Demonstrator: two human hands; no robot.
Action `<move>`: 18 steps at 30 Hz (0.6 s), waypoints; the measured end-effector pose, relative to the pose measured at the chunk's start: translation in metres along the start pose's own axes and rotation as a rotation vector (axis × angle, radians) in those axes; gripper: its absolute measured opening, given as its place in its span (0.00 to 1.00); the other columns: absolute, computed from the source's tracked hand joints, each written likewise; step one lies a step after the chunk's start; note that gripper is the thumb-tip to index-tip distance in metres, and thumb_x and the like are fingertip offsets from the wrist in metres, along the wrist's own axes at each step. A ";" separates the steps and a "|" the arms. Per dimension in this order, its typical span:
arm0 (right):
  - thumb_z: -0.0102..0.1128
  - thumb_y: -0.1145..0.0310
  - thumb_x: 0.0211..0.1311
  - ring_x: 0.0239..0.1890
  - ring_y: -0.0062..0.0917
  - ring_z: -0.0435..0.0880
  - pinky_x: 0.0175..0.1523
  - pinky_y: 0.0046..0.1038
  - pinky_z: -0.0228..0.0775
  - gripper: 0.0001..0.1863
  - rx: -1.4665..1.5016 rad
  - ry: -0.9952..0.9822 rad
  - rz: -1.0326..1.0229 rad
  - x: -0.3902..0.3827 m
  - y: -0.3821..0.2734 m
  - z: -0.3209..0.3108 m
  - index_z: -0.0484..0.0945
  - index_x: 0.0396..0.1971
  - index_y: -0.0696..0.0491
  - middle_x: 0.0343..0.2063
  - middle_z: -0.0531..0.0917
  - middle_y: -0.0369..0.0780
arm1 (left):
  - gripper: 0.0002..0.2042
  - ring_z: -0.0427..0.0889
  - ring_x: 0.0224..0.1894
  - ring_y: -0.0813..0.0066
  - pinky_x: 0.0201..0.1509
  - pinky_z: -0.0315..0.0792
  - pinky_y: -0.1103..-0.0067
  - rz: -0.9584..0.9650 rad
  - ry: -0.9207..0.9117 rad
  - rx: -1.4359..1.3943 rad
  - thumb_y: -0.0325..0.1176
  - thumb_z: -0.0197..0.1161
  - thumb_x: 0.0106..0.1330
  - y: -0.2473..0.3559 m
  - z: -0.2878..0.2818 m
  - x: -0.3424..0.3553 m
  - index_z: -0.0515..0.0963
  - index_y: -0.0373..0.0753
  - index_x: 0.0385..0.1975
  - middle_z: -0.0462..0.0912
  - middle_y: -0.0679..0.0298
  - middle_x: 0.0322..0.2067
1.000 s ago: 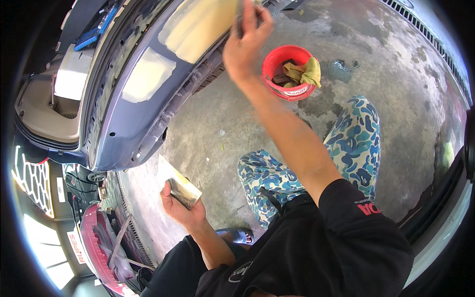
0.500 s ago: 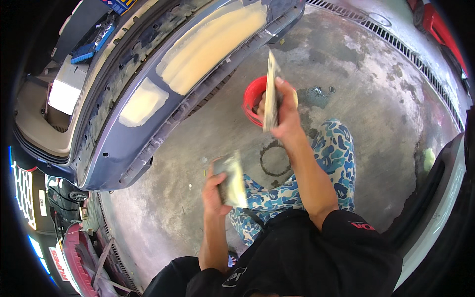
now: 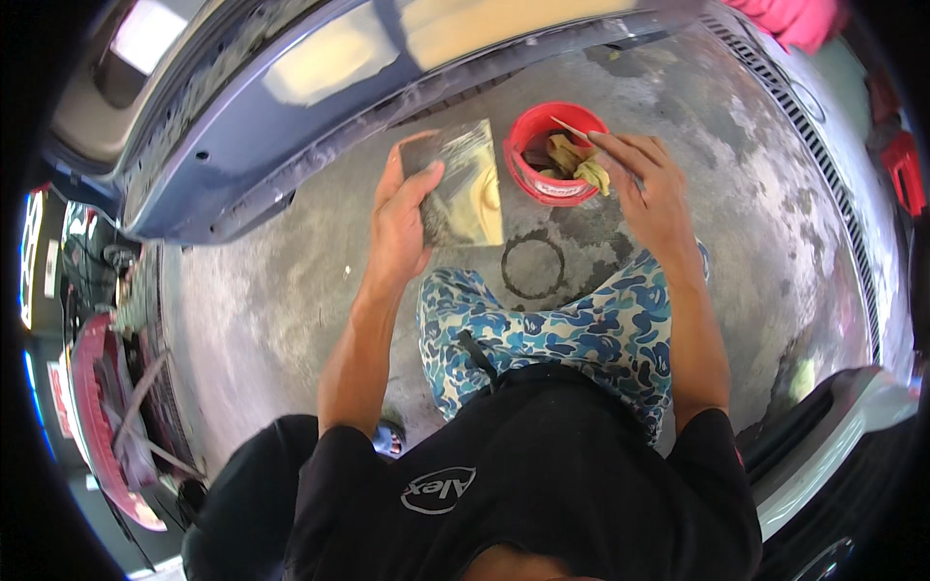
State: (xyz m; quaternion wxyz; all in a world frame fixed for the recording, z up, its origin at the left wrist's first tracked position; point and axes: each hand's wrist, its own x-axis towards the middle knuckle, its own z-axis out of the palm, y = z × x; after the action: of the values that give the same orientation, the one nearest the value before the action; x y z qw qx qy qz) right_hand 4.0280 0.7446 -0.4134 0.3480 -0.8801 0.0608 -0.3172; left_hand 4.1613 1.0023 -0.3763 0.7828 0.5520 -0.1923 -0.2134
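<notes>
My left hand (image 3: 399, 213) grips a flat, shiny square plate (image 3: 455, 189) by its left side, thumb on top. Yellow putty (image 3: 477, 189) is smeared along the plate's right part. My right hand (image 3: 651, 189) is closed over the right rim of a red bucket (image 3: 520, 167). Between its fingers is a thin, pale putty spreader (image 3: 570, 128), seen almost edge-on, reaching over the bucket. Crumpled yellowish scraps (image 3: 567, 155) lie in the bucket, and some hang over its rim.
A blue-grey car bumper (image 3: 232, 145) with cream filler patches (image 3: 334, 56) stretches across the far left. A floor drain grate (image 3: 823, 145) runs down the right. At lower left is a dark red bumper (image 3: 97, 407); a pale car panel (image 3: 823, 465) stands at lower right.
My left hand has lifted the plate up and forward. My right hand has moved right, from in front of the bucket to its right rim, and the spreader has tilted. The view has shifted right.
</notes>
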 end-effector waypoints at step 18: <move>0.54 0.67 0.76 0.50 0.28 0.83 0.56 0.28 0.73 0.18 0.682 0.319 0.323 0.043 -0.030 0.028 0.76 0.60 0.57 0.47 0.85 0.44 | 0.19 0.78 0.59 0.66 0.63 0.77 0.71 1.016 0.511 0.591 0.35 0.58 0.74 0.141 -0.060 0.034 0.73 0.30 0.60 0.74 0.53 0.60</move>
State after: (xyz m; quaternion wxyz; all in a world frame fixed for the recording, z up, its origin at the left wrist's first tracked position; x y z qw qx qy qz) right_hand 4.0751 0.7687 -0.3875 0.6512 -0.6334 0.1428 -0.3929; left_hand 4.2395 1.0729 -0.2598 0.6224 0.6178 -0.2882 0.3845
